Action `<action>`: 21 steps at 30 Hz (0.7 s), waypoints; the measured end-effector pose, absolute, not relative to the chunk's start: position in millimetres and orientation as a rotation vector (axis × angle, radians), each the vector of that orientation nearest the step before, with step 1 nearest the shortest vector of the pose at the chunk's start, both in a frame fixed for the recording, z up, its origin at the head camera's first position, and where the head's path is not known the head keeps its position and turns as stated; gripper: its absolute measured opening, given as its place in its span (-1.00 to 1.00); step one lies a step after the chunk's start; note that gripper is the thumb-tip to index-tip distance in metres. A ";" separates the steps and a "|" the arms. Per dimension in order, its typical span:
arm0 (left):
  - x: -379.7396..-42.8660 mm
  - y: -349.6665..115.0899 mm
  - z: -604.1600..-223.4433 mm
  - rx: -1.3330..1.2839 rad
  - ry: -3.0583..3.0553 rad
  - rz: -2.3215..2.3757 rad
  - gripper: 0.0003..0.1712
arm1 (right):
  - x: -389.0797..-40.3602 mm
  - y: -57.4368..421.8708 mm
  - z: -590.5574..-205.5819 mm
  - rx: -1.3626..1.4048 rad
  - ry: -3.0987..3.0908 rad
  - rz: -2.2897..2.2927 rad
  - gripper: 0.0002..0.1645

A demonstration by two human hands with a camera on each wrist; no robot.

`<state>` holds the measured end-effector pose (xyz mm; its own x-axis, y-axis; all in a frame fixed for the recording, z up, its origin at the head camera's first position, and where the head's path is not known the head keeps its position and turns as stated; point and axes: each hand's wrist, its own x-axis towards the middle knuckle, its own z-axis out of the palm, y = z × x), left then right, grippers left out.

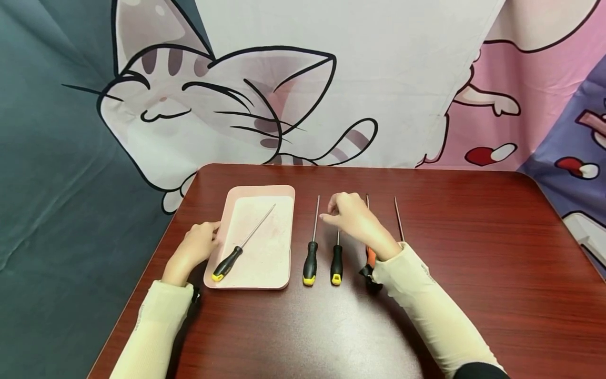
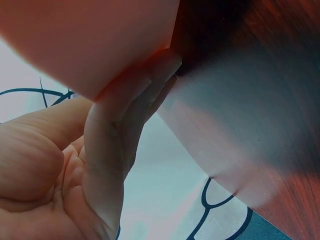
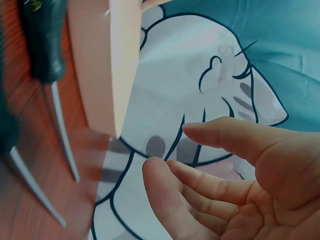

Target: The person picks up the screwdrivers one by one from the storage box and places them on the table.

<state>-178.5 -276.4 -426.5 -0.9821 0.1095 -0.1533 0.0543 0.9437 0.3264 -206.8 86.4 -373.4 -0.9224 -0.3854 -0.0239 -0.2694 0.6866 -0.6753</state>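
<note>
My left hand (image 1: 198,245) touches the left side of the pink tray (image 1: 290,231). In the left wrist view its fingers (image 2: 107,145) lie nearly straight against the tray's wall. A screwdriver (image 1: 229,263) with a black and yellow handle lies slantwise inside the tray. My right hand (image 1: 354,213) hovers over the shaft of a second black and yellow screwdriver (image 1: 336,266), its fingers loosely bent and holding nothing. Left of that lies a similar screwdriver (image 1: 310,263). The right forearm partly hides an orange and black handle (image 1: 371,257).
Right of my hand, a thin metal shaft (image 1: 399,218) shows, its other end hidden under the sleeve. The reddish-brown table (image 1: 492,252) extends to the right and toward me. A cloth with cartoon cats (image 1: 199,121) hangs behind its far edge.
</note>
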 end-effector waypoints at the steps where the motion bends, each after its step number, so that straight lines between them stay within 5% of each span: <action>1: -178.2 -276.5 -426.3 0.123 2.927 0.487 -0.47 | -207.0 82.9 -372.8 -0.537 2.721 -1.066 -0.78; 21: -178.1 -277.4 -427.4 0.114 2.930 0.505 -0.46 | -209.8 9.1 -367.9 -0.670 2.631 -1.144 -0.79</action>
